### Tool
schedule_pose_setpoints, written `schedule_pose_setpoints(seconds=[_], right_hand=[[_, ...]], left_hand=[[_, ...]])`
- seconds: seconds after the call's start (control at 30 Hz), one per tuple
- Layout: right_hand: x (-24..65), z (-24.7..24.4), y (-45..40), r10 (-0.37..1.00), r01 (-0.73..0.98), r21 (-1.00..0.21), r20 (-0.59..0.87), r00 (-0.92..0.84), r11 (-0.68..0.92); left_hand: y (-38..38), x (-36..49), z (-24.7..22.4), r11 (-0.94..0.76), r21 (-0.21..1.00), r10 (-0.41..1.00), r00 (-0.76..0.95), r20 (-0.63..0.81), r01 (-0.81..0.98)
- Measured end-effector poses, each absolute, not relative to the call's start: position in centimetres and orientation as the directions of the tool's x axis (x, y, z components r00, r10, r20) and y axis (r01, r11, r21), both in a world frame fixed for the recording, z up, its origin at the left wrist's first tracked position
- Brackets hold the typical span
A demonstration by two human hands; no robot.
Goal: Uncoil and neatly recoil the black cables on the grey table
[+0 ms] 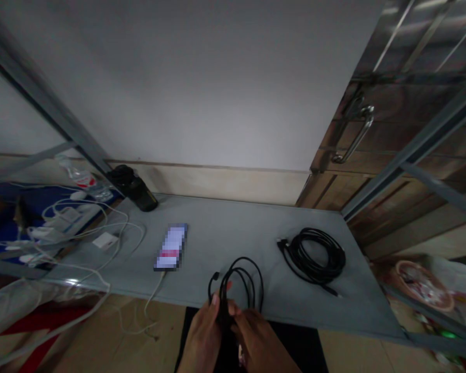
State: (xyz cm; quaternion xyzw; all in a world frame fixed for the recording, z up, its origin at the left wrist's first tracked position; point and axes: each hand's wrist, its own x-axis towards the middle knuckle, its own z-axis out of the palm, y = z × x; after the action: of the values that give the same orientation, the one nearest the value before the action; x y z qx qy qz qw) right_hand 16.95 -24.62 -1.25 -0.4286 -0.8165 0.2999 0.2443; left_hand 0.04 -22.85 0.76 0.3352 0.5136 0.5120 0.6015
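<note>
At the front edge of the grey shelf, my left hand (206, 327) and my right hand (249, 327) are close together, both closed around a black cable (244, 268). Several loops of it rise above my fingers, and a connector end sticks out at the left of the loops. The lower part of the bundle is hidden between my hands. To the right lies another black cable (326, 259), coiled flat, with its plug ends loose. A phone (171, 247) with a lit, blurred screen rests to the left, a white cord plugged into its lower end.
A black bottle-like object (134, 187) stands at the shelf's back left. Farther left are a clear plastic bottle (87, 180), a white charger (105, 241) and tangled white cords. Metal posts frame both sides. On the right are a wooden door with a handle (357, 135) and a basket (423, 285).
</note>
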Motion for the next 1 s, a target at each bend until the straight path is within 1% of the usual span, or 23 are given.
schedule_pose_setpoints(seconds=[0.1, 0.13, 0.23, 0.33, 0.43, 0.53, 0.6, 0.63, 0.67, 0.73, 0.8, 0.9, 1.0], right_hand=[[16.7, -3.4, -25.0, 0.821, 0.547, -0.662, 0.189, -0.539, 0.512], [16.6, -4.3, -25.2, 0.819, 0.553, -0.649, 0.200, -0.537, 0.521], [16.5, -6.3, -25.6, 0.815, 0.573, -0.604, 0.255, -0.520, 0.554], [17.2, -6.3, -25.2, 0.804, 0.576, -0.569, 0.324, -0.499, 0.587], [18.5, -4.5, -23.2, 0.808, 0.629, -0.509, 0.339, -0.481, 0.588], [19.7, -2.9, -20.3, 0.822, 0.722, -0.398, 0.343, -0.455, 0.566], [20.2, -2.5, -18.7, 0.849, 0.770, -0.378, 0.352, -0.395, 0.515], [20.4, -2.5, -18.1, 0.866, 0.787, -0.388, 0.355, -0.353, 0.480], [20.6, -2.7, -17.7, 0.881, 0.797, -0.406, 0.355, -0.313, 0.447], [20.8, -3.3, -17.7, 0.903, 0.802, -0.445, 0.342, -0.259, 0.398], [21.2, -3.9, -18.3, 0.917, 0.788, -0.490, 0.323, -0.234, 0.374], [22.8, -4.5, -19.7, 0.920, 0.763, -0.544, 0.353, -0.170, 0.350], [26.1, -4.4, -20.3, 0.883, 0.771, -0.552, 0.468, -0.030, 0.318]], left_hand=[[-23.0, -0.4, 1.8, 0.369, 0.842, 0.923, 0.048, -0.382, -0.394], [-22.9, -0.4, 2.1, 0.391, 0.830, 0.915, 0.072, -0.397, -0.398], [-22.3, -0.7, 2.4, 0.400, 0.873, 0.916, 0.148, -0.372, -0.279], [-20.9, -1.4, 1.9, 0.340, 0.934, 0.928, 0.200, -0.314, -0.112], [-19.4, -2.6, 0.7, 0.190, 0.978, 0.975, 0.098, -0.198, 0.086], [-18.3, -3.8, -1.3, 0.059, 0.955, 0.998, -0.017, -0.056, 0.292], [-17.9, -4.2, -2.7, -0.036, 0.899, 0.989, -0.114, 0.095, 0.437], [-17.8, -4.3, -3.2, -0.094, 0.851, 0.970, -0.146, 0.195, 0.516], [-17.8, -4.3, -3.6, -0.154, 0.791, 0.947, -0.140, 0.290, 0.592], [-17.9, -3.8, -3.8, -0.277, 0.668, 0.913, -0.027, 0.407, 0.691], [-18.2, -2.8, -3.6, -0.393, 0.587, 0.893, 0.140, 0.429, 0.708], [-18.3, -1.0, -3.5, -0.514, 0.539, 0.852, 0.329, 0.406, 0.667], [-17.3, 0.0, -4.3, -0.562, 0.556, 0.827, 0.414, 0.380, 0.613]])
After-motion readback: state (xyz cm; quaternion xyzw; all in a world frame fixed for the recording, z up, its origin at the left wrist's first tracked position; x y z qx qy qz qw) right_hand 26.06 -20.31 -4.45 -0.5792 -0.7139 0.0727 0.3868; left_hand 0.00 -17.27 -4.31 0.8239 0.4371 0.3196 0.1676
